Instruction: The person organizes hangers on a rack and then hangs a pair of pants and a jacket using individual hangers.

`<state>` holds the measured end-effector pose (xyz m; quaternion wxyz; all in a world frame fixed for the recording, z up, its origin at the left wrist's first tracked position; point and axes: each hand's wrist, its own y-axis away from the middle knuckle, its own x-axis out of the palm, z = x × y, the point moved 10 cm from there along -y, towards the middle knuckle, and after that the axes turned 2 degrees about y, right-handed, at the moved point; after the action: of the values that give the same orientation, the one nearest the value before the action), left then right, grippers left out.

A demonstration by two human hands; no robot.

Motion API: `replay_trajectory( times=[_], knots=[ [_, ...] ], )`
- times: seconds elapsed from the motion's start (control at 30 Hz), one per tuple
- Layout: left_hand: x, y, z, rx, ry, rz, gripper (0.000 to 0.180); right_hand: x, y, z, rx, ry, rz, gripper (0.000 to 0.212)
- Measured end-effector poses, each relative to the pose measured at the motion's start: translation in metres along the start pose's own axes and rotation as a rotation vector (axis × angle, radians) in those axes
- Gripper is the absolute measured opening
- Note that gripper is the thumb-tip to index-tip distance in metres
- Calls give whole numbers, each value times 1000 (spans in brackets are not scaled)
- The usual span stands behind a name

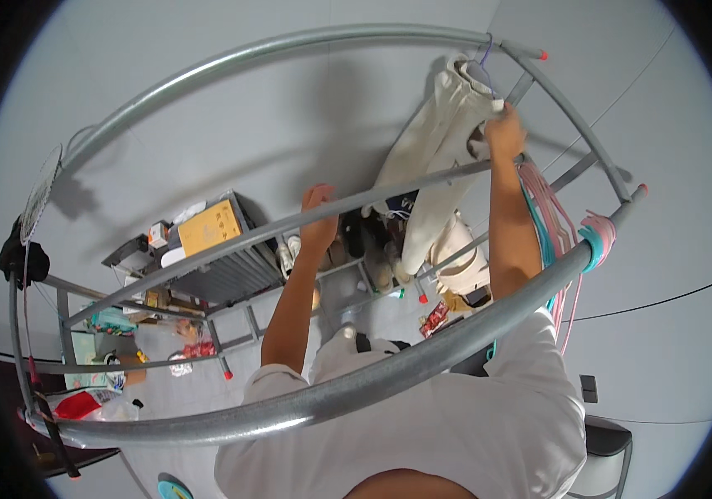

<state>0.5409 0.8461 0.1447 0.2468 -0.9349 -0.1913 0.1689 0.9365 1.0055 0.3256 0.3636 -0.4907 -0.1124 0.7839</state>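
A cream garment (435, 150) hangs from a hanger whose purple hook (486, 51) sits on the far top rail (289, 41) of a grey metal drying rack. My right hand (505, 129) is raised and grips the garment's upper edge by the hanger. My left hand (318, 209) reaches up to the middle rail (231, 243), fingers curled over it. Both forearms rise from my white shirt, behind the thick near rail (389, 374).
Pink and teal hangers (559, 229) bunch on the near rail at the right. Below stand a shoe shelf (368, 245), a grey crate with a yellow box (210, 229) on top, scattered clutter at lower left, and a black chair (607, 445).
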Motion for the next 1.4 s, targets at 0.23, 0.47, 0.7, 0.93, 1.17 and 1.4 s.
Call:
replay_trajectory(
  times=[0.23, 0.47, 0.7, 0.93, 1.17, 1.4],
  knots=[
    [-1, 30, -2, -140, -108, 150, 21, -21, 66, 97, -506, -292, -159, 42],
    [-50, 65, -58, -108, -22, 158, 20, -35, 201, 194, -757, -621, 88, 29],
    [-166, 107, -120, -220, -212, -108, 22, -66, 329, 265, -819, -1069, 523, 16],
    [-309, 169, -137, -218, -254, -471, 26, -101, 449, 328, -940, -1207, 803, 16],
    [-458, 228, -187, -17, 230, -1152, 19, -130, 536, 383, -934, -1279, 1222, 20],
    [-546, 252, -213, -178, 915, -691, 90, -172, 647, 427, -1251, -1316, 1211, 21]
  ],
)
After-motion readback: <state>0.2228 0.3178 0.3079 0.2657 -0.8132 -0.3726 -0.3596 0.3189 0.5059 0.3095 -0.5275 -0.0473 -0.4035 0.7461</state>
